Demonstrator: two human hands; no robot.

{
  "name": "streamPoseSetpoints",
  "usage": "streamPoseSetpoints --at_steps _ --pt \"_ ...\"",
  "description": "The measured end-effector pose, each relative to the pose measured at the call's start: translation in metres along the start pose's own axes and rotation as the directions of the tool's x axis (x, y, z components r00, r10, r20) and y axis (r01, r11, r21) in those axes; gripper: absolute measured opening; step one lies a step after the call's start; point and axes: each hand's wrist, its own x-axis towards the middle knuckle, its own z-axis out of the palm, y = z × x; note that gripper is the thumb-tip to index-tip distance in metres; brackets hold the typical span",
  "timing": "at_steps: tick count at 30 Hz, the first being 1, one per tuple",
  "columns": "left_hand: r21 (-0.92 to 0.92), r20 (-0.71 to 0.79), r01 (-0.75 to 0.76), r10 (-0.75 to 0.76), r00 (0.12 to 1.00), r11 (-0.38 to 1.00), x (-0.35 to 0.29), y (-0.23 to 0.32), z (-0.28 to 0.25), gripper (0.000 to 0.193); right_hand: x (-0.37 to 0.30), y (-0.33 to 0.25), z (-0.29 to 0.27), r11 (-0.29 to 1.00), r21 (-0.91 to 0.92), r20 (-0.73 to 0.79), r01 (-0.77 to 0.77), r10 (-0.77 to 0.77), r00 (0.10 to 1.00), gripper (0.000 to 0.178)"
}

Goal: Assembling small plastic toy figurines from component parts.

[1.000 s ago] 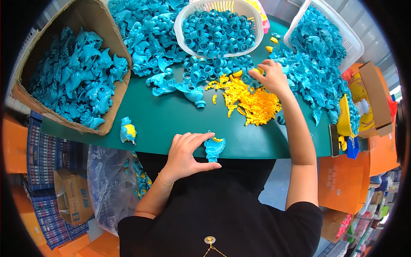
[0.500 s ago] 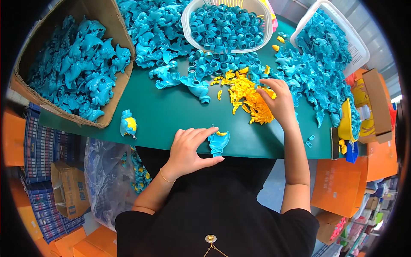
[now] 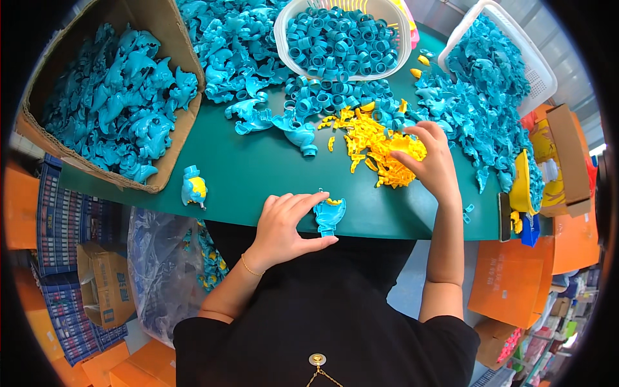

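My left hand rests at the table's near edge, with thumb and index finger closed around a blue plastic shell half. The shell lies hollow side up, and a curved yellow piece sits at its upper end. Over a heap of small yellow plastic pieces hovers my right hand, its thumb and fingers apart. Yellow pieces show in the gap between them; no held piece can be made out. An assembled blue figure with a yellow belly stands to the left.
A cardboard box of blue shells stands at the left. Behind are a white basket of blue rings and loose blue shells. A white crate spills blue parts at the right, near a dark phone-like slab.
My right hand has shifted right and a little nearer to me, and its thumb and fingers have spread wider. My left hand and the shell half stay in place.
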Motion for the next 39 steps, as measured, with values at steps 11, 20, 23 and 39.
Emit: streamPoseSetpoints --at_steps 11,20,23,39 --pt "0.028 -0.016 0.023 -0.023 1.000 0.999 -0.002 0.001 0.001 0.079 -0.030 -0.023 0.017 0.956 0.292 -0.076 0.040 -0.018 0.997 0.017" --pt "0.087 -0.102 0.041 -0.032 0.994 0.995 -0.002 0.005 0.013 0.079 -0.093 -0.100 0.060 0.355 0.785 0.480 -0.508 0.170 0.861 0.022" --pt "0.078 -0.093 0.031 -0.023 0.995 0.996 -0.002 0.005 0.013 0.078 -0.096 -0.101 0.067 0.385 0.796 0.432 -0.467 0.180 0.884 0.022" --pt "0.051 -0.133 0.048 -0.041 0.990 0.998 -0.003 0.005 0.016 0.078 -0.073 -0.119 0.057 0.590 0.676 0.444 -0.441 0.152 0.883 0.026"
